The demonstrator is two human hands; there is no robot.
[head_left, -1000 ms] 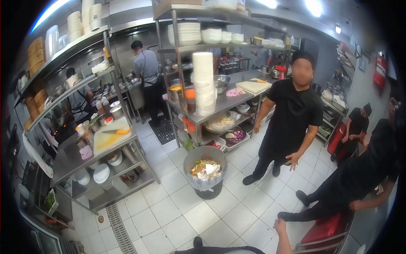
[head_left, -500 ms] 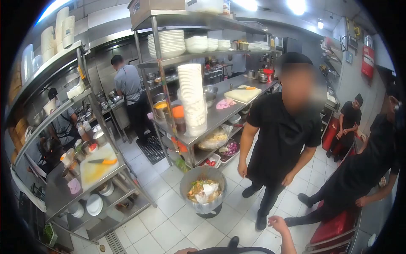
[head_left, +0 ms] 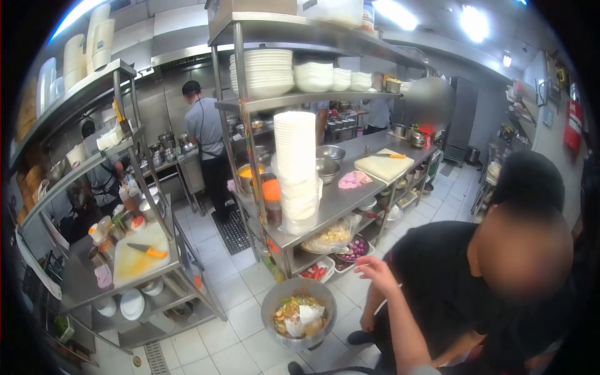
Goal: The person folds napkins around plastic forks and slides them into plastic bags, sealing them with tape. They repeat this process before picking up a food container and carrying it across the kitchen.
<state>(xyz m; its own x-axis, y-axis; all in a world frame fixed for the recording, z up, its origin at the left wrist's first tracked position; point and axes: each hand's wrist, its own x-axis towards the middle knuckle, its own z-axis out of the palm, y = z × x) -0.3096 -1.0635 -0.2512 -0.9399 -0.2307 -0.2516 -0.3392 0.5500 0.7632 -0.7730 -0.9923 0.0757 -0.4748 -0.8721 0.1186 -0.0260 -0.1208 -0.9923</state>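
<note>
My right hand [head_left: 375, 272] reaches up from the lower right with loosely bent fingers, somewhat apart, and nothing visible in it. It is raised in the air in front of a co-worker in black [head_left: 431, 275], who leans forward close beside my forearm. Below and left of the hand stands a waste bin [head_left: 269, 325] with a liner, full of food scraps and crumpled white paper [head_left: 312, 314]. Behind it, on the lower shelf, are a bowl of red onions [head_left: 355, 249] and a tray of red vegetables [head_left: 314, 270]. My left hand is out of view.
A steel counter [head_left: 350, 159] carries a tall stack of white containers [head_left: 295, 169], a cutting board [head_left: 382, 167] and a pink cloth [head_left: 355, 180]. At left, an orange-handled knife [head_left: 150, 250] lies on another board [head_left: 134, 262]. Several people work farther back. A floor drain [head_left: 155, 357] crosses the tiles.
My right hand has risen and moved left in view. The co-worker in black has bent forward and moved right and closer. The whole view has shifted slightly.
</note>
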